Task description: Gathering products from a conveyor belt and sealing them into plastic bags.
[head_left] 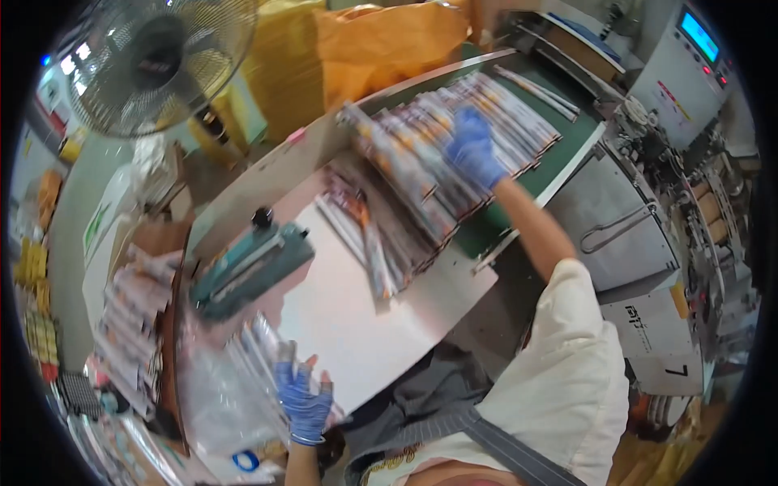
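Note:
My left hand [304, 397], in a blue glove with bare fingertips, is beside a clear plastic bag [223, 381]. Its fingers are spread, with nothing visibly gripped. Several slim silvery packets [258, 350] lie in or under the bag's clear film next to these fingers. Further off, my right hand [474, 150], also blue-gloved, is over a wide row of long, slim printed packets [421, 121]. Motion blur smears its fingers, so whether it grips a packet cannot be made out. A looser bunch of packets [365, 235] lies on the white tabletop [340, 324] between my hands.
A green bench heat sealer [251, 271] with a black knob stands at the left. Beyond it are a fan [158, 61] and an orange sack [389, 49]. The packet row rests on a green conveyor belt [543, 105], beside a machine with a lit screen [699, 36]. More packets [134, 324] fill a box at far left.

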### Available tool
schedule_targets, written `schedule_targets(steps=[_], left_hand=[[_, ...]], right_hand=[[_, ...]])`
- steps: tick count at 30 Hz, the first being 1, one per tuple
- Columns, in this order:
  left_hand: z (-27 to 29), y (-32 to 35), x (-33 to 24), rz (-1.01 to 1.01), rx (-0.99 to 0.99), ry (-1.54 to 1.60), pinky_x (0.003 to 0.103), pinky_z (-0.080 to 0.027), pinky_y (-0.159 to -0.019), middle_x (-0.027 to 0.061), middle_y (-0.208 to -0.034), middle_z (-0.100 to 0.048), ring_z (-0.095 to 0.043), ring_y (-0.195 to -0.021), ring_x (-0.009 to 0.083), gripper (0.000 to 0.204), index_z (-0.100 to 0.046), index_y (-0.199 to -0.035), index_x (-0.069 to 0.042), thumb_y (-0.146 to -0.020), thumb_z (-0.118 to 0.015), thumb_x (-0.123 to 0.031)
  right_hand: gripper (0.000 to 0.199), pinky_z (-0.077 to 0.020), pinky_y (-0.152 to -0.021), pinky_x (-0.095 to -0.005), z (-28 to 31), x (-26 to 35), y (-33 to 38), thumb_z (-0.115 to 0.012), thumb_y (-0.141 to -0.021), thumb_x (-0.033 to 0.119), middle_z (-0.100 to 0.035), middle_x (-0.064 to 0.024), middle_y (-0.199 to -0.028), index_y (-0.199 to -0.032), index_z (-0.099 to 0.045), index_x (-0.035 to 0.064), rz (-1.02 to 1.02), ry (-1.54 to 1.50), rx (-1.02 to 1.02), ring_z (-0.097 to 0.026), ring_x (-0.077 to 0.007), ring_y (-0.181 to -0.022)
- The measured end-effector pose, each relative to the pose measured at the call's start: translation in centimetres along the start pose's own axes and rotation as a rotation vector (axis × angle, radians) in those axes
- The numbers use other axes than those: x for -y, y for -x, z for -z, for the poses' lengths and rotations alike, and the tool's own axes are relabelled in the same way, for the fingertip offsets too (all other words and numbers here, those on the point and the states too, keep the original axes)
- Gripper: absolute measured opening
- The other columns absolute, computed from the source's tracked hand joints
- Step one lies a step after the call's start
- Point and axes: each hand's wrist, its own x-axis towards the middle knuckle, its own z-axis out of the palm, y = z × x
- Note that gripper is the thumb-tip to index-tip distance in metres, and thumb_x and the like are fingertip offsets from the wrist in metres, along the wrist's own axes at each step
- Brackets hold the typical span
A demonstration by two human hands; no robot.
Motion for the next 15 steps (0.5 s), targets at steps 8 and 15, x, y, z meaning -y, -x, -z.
schedule_targets(steps=[8,15], left_hand=[[-17.5,-13.4,-1.9,0.217,-0.042,0.598,0.037,-0.032,-0.099,0.0201,-0.134,-0.035,-0.037,-0.122,0.0349,0.063,-0.037,-0.13,-0.003,-0.075,-0.064,-0.019],[-21.7,-18.9,-5.8,0.106,-0.032,0.383,0.041,-0.025,-0.103,0.0219,-0.136,-0.029,-0.031,-0.124,0.0359,0.067,-0.032,-0.134,-0.003,-0.082,-0.051,-0.042]], right_hand=[[0.061,-0.0319,-0.098,-0.0486,0.5,-26.2,-6.6,-0.046,-0.081,0.052,-0.042,-0.0166,-0.131,-0.124,-0.047,0.0089,-0.929,0.53,0.296,-0.042,-0.0308,-0.12],[0.033,-0.0425,-0.086,-0.0412,-2.5,-28.5,-5.9,-0.049,-0.082,0.034,-0.054,-0.017,-0.108,-0.102,-0.06,0.011,-0.42,0.476,0.384,-0.053,-0.0327,-0.101]])
